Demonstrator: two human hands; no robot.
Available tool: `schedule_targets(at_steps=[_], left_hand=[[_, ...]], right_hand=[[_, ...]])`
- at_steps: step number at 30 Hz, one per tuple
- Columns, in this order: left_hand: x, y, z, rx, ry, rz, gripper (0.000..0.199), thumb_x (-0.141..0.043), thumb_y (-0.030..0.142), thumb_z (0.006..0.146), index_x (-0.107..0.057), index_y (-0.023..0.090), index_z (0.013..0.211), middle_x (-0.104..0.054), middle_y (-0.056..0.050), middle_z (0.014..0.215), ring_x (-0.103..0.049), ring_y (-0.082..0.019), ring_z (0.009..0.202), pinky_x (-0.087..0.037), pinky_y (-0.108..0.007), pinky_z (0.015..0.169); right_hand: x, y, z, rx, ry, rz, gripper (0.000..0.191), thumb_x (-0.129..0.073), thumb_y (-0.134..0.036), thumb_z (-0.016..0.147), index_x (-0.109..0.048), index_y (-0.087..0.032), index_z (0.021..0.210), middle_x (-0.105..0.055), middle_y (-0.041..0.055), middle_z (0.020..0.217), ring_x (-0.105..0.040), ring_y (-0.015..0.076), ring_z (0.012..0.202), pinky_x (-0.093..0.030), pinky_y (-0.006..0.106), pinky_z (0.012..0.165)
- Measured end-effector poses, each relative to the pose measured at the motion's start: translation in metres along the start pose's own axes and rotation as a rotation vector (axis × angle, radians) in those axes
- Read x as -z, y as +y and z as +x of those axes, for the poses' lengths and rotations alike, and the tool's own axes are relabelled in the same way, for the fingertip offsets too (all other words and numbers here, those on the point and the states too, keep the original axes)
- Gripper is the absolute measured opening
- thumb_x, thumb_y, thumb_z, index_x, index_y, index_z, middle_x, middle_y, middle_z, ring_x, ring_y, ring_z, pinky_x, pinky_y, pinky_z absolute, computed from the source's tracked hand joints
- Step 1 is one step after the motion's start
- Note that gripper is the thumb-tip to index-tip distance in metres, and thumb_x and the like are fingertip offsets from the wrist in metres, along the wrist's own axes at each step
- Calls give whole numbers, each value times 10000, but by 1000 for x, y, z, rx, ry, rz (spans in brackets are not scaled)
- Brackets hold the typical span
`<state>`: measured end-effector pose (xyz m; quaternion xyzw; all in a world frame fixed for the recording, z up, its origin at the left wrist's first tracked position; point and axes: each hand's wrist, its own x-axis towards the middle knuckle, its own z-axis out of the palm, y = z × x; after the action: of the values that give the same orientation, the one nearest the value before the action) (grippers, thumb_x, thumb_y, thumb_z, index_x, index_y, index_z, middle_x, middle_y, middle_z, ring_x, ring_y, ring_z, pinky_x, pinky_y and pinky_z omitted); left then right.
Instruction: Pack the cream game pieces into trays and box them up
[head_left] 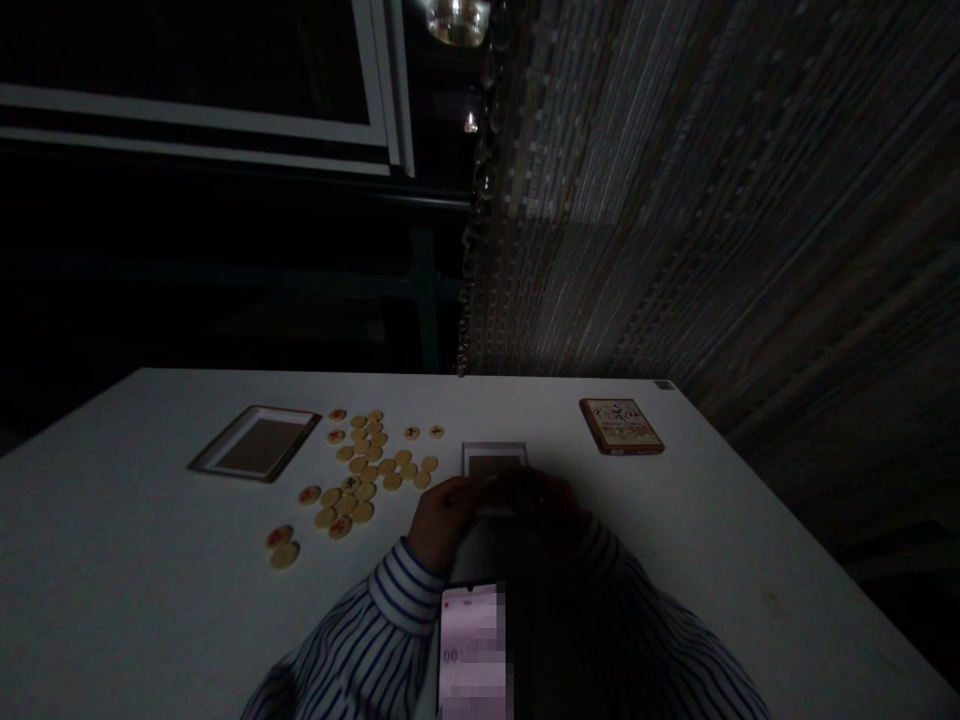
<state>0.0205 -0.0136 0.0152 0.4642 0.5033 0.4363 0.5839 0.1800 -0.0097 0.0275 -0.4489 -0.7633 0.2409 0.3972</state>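
My left hand is at the near edge of a small open box at the middle of the white table, its fingers bent at the box's near left side. Beside it, my right hand lies in dark shadow at the near right side of the same box; its fingers are hard to make out. Round wooden pieces are scattered to the left, several face down and a few showing red or black characters. What the fingertips hold, if anything, is hidden in the dark.
An open tray-like box lies at the table's left. A closed box with a printed lid sits at the right. A lit phone is between my forearms. A string curtain hangs behind the table.
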Motion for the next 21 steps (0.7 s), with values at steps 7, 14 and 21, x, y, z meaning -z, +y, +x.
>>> schedule_targets(at_steps=[7, 14, 21], left_hand=[[0, 8, -4, -46, -64, 58, 326, -548, 409, 667, -652, 137, 815, -539, 18, 523, -410, -66, 437, -298, -176, 416], [0, 2, -1, -7, 10, 22, 338, -577, 426, 625, -642, 133, 780, -571, 2, 571, -418, -65, 427, -304, -180, 406], [1, 1, -1, 23, -7, 14, 337, -561, 429, 631, -625, 133, 779, -531, 24, 501, -396, -59, 391, -283, -175, 387]], right_hand=[[0, -1, 1, 31, -6, -10, 216, -461, -272, 770, -635, -193, 872, -672, 48, 802, -620, 150, 688, -509, 263, 591], [-1, -5, 3, 242, 28, -149, 195, -460, -209, 769, -619, -196, 880, -654, 50, 813, -599, 139, 729, -503, 261, 642], [-6, 5, 2, 355, 76, -204, 178, -502, -241, 765, -596, -183, 905, -633, 72, 829, -580, 143, 772, -496, 265, 663]])
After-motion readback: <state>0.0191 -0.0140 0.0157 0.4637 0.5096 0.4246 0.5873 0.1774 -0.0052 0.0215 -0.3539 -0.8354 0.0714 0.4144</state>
